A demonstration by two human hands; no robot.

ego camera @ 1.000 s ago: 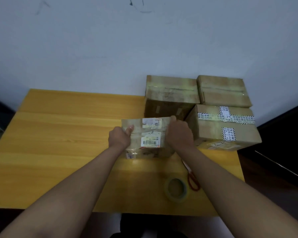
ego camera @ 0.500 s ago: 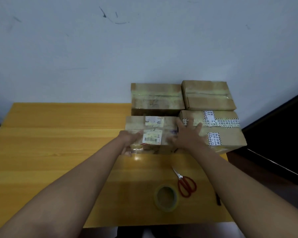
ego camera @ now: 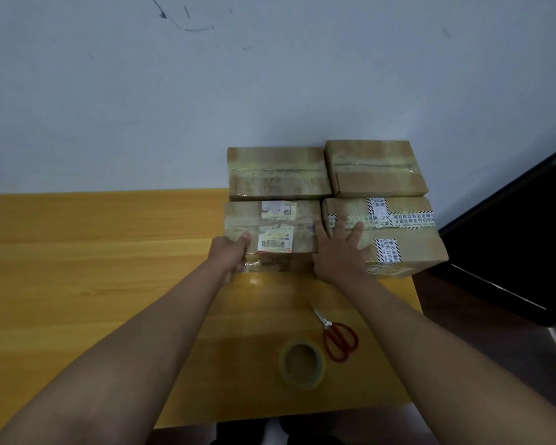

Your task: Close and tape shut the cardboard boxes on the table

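Several closed, taped cardboard boxes stand packed together at the table's far right against the wall. The front-left box (ego camera: 280,220) carries white shipping labels; my left hand (ego camera: 230,252) grips its near left corner, thumb on top. My right hand (ego camera: 341,248) lies with fingers spread flat across the seam between that box and the front-right box (ego camera: 405,248), which bears black-and-white striped tape. Behind them sit the back-left box (ego camera: 276,171) and the back-right box (ego camera: 376,168). A roll of clear tape (ego camera: 302,364) and red-handled scissors (ego camera: 337,338) lie near the front edge.
The yellow wooden table (ego camera: 93,268) stretches bare to the left of the boxes. A pale wall (ego camera: 206,91) rises directly behind. Dark furniture (ego camera: 511,252) stands past the table's right edge, close to the front-right box.
The labelled box has slid away from me, in beside the other boxes. My right hand left its right end and spread flat across the two front boxes. The camera view tilted and shifted.
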